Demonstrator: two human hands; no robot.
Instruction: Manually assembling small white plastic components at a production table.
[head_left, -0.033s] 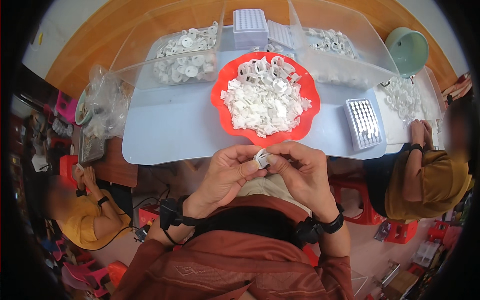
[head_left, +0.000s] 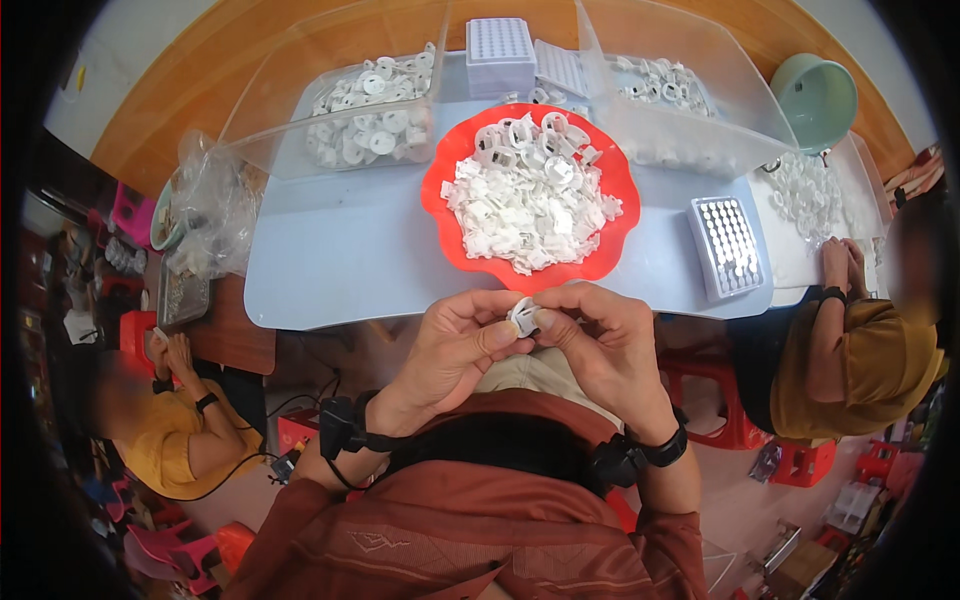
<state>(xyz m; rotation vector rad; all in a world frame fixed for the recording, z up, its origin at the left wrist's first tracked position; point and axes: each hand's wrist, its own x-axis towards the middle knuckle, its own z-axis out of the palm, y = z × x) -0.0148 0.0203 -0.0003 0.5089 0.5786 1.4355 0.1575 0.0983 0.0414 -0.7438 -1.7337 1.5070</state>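
Observation:
Between my two hands, just off the table's near edge, is a small round white plastic part [head_left: 523,316]. My left hand [head_left: 462,340] pinches it with thumb and fingers from the left. From the right, the thumb and forefinger of my right hand [head_left: 598,330] close on the same part, hiding some of it. Right beyond my fingers stands a red scalloped bowl [head_left: 628,215]. Small white plastic pieces [head_left: 530,215] fill most of it, and several larger white rings [head_left: 520,140] lie toward its far side.
On the blue table [head_left: 330,240] stand two clear bins [head_left: 270,150] [head_left: 740,150] of white parts, a stack of white trays [head_left: 500,60] and a tray of shiny discs [head_left: 728,248]. A green bucket [head_left: 815,100] is far right. Co-workers sit left [head_left: 200,440] and right [head_left: 850,370].

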